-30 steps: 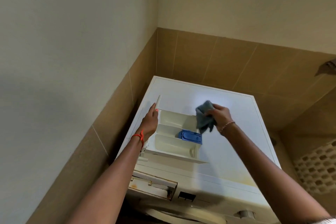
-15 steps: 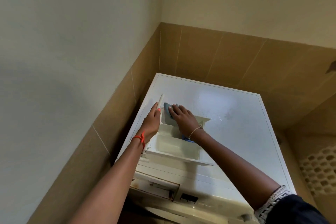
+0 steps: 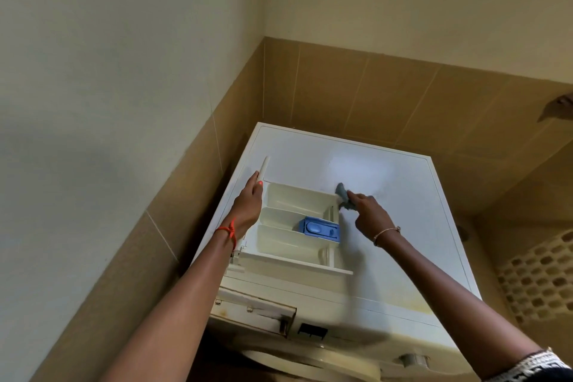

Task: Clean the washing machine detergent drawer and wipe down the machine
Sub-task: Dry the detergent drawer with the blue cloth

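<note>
The white detergent drawer [image 3: 288, 226] lies on top of the white washing machine [image 3: 403, 226], taken out of its slot. It has several compartments and a blue insert [image 3: 319, 229] at its right side. My left hand [image 3: 248, 208] grips the drawer's left end by its front panel. My right hand [image 3: 367, 214] holds a grey-blue cloth [image 3: 343, 195] against the drawer's far right corner.
The empty drawer slot [image 3: 254, 310] gapes in the machine's front at lower left. The machine stands in a corner between tan tiled walls [image 3: 356, 90]. A perforated basket [image 3: 539, 282] sits at the right. The round door [image 3: 294, 360] shows at the bottom.
My right hand has moved with the cloth from the drawer's far left compartment across to its far right corner. My left hand has stayed on the drawer's left end.
</note>
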